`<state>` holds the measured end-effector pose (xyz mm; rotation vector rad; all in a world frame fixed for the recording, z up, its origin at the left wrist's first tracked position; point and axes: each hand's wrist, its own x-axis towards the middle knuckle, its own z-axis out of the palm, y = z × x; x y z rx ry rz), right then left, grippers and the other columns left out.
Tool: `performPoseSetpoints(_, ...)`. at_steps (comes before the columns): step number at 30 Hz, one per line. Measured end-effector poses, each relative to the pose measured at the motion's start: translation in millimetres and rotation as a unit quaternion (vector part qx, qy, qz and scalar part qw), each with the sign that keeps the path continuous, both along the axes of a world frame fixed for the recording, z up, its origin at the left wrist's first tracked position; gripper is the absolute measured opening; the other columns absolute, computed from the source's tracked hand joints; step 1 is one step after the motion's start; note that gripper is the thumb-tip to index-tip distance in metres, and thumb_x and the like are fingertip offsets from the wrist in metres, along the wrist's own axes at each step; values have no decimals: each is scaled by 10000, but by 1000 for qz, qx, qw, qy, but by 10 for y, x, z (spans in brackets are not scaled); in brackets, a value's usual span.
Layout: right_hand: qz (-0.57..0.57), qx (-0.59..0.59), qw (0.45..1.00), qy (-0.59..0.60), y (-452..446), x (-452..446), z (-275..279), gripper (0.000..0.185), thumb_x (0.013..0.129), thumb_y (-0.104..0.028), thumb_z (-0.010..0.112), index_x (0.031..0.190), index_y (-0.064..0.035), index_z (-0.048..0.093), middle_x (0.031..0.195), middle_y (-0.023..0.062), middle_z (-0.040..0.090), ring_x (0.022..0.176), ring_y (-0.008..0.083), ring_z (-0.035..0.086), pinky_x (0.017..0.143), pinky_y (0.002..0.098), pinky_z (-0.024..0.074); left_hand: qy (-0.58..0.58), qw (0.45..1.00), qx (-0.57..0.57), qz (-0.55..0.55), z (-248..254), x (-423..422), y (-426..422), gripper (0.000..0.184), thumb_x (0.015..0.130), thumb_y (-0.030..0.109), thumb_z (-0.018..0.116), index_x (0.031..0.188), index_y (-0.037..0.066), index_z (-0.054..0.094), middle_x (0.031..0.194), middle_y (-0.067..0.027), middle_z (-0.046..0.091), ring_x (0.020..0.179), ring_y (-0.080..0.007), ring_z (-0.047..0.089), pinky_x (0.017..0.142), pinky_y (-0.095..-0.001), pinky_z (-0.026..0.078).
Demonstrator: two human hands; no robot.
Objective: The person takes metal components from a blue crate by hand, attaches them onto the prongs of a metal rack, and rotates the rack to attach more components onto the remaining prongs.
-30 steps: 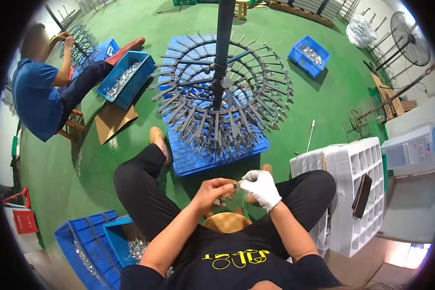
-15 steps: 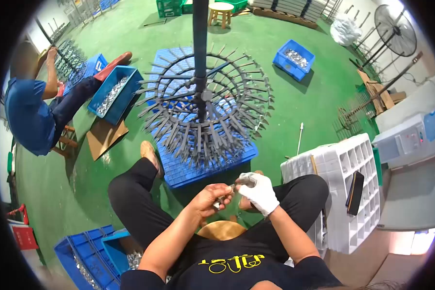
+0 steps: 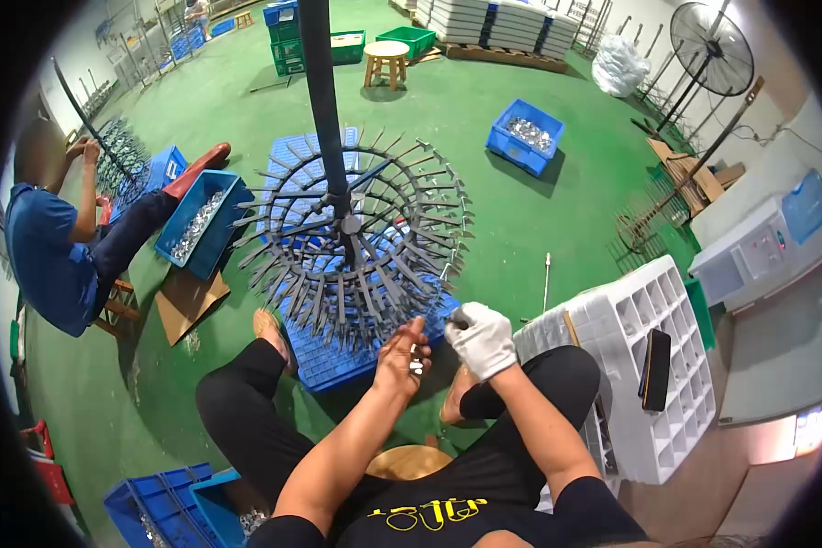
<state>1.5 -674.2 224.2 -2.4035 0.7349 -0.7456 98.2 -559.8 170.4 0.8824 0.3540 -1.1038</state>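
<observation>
My bare left hand [image 3: 402, 359] is closed round small shiny metal pieces [image 3: 417, 360], which show between its fingers. Its fingertips are by the near lower edge of a dark round rack [image 3: 347, 274]. This rack has rings of outward-pointing prongs on an upright pole [image 3: 324, 100]. To the right, my right hand [image 3: 486, 342] wears a white glove, its fingers curled together beside the rack's near right edge. What those gloved fingers pinch, if anything, is too small to make out. Beneath the rack is a blue plastic pallet [image 3: 324, 370].
At left, a seated person [image 3: 50, 242] works at another rack beside a blue bin [image 3: 201, 219] of metal parts. Another blue bin [image 3: 525, 137] stands on the floor ahead. A white compartment stack [image 3: 648, 365] bearing a dark case [image 3: 655, 370] is at my right. More bins [image 3: 160, 507] stand lower left.
My hands were together near my lap. They have moved forward to the rack's near edge and drawn slightly apart. The view has tilted up, so the rack sits lower and further left.
</observation>
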Motion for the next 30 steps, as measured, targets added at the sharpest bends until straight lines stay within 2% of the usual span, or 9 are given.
performPoseSetpoints(1, 1, -19, 1000, -5, -5, 17, -73, 53, 705, -102, 702, 730, -68, 669, 718, 124, 649, 643, 274, 643, 599, 339, 512, 14, 1000, 8, 21, 35, -5, -53, 269, 776, 226, 790, 901, 189, 555, 707, -1, 579, 518, -127, 557, 400, -253, 422)
performPoseSetpoints(2, -3, -2, 1000, -27, 3, 24, -136, 61, 720, -150, 693, 728, -97, 664, 735, 99, 661, 658, 281, 647, 610, 356, 518, 14, 999, 28, 43, 40, -9, -112, 264, 776, 229, 791, 893, 187, 559, 707, 1, 573, 514, -126, 550, 398, -255, 419)
performPoseSetpoints(9, -16, -30, 998, -59, 36, 110, -204, 61, 724, -154, 693, 746, -99, 680, 746, 95, 665, 667, 281, 650, 617, 354, 523, -12, 987, 104, 123, 83, -25, -315, 217, 777, 199, 782, 812, 179, 569, 688, 26, 555, 486, -113, 502, 411, -251, 387)
performPoseSetpoints(17, -26, -17, 999, -29, 56, 171, -198, 72, 742, -181, 679, 754, -111, 669, 733, 96, 664, 659, 284, 650, 607, 365, 522, -62, 979, 41, 192, -108, -36, -367, 262, 751, 64, 785, 762, 123, 529, 680, -1, 575, 448, -133, 511, 384, -271, 394)
performPoseSetpoints(24, -26, -24, 999, -19, 46, 194, -208, 93, 733, -202, 694, 761, -116, 670, 728, 92, 668, 660, 283, 652, 610, 372, 521, -62, 978, 61, 189, -54, -33, -370, 284, 738, 61, 796, 733, 125, 519, 692, -6, 583, 450, -133, 510, 388, -276, 399)
performPoseSetpoints(30, -3, -30, 999, -29, 40, 178, -191, 112, 723, -148, 690, 813, -82, 693, 783, 113, 681, 703, 283, 665, 649, 354, 535, -62, 979, 69, 183, -72, -22, -382, 283, 738, 60, 796, 729, 123, 521, 684, -1, 577, 438, -129, 506, 382, -275, 397)
